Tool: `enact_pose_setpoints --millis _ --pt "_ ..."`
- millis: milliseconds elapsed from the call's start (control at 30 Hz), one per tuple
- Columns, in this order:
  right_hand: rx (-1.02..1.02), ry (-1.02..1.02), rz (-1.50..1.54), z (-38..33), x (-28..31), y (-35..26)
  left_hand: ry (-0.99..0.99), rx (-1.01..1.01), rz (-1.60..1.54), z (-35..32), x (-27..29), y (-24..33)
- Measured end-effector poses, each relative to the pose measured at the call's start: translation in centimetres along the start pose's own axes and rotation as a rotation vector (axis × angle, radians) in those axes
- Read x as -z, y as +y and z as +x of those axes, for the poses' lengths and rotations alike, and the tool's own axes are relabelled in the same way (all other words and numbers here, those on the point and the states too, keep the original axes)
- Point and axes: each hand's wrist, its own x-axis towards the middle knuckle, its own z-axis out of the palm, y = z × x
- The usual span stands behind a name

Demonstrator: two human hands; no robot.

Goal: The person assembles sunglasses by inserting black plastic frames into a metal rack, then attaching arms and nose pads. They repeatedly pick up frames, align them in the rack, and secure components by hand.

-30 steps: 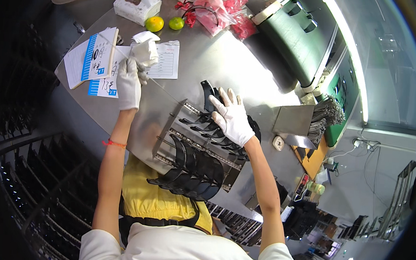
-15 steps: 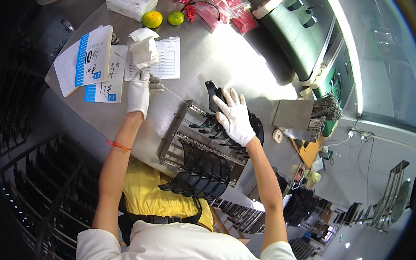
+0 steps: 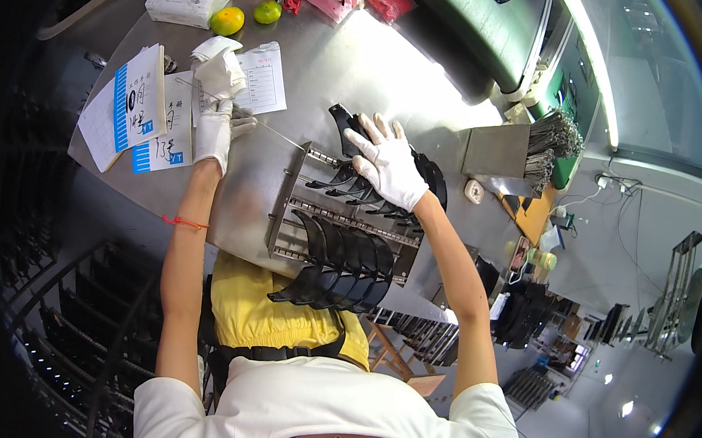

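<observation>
My left hand, in a white glove, is closed around a thin metal rod. The rod's far end reaches the left end plate of a slotted metal rack. Over that rack's far row, my gloved right hand has its fingers spread, resting on or just above black curved pieces; contact is partly hidden. One black piece stands up beyond the fingertips. A nearer row of black curved pieces sits in the rack and overhangs the table's front edge.
Crumpled white cloth, a printed sheet and booklets lie by my left hand. Farther back are a tissue box and two fruits. At right stands a metal bin of wires beside a green conveyor.
The whole view has shifted, so the table scene sits higher and slightly left. Both hands keep nearly the same pose, the left still on the rod and the right over the black pieces.
</observation>
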Motion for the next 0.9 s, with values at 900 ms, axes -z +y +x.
enact_pose_setpoints --millis 900 --pt "0.016 0.043 -0.034 -0.8 -0.6 0.3 0.096 0.116 0.030 -3.7 -2.5 -2.0"
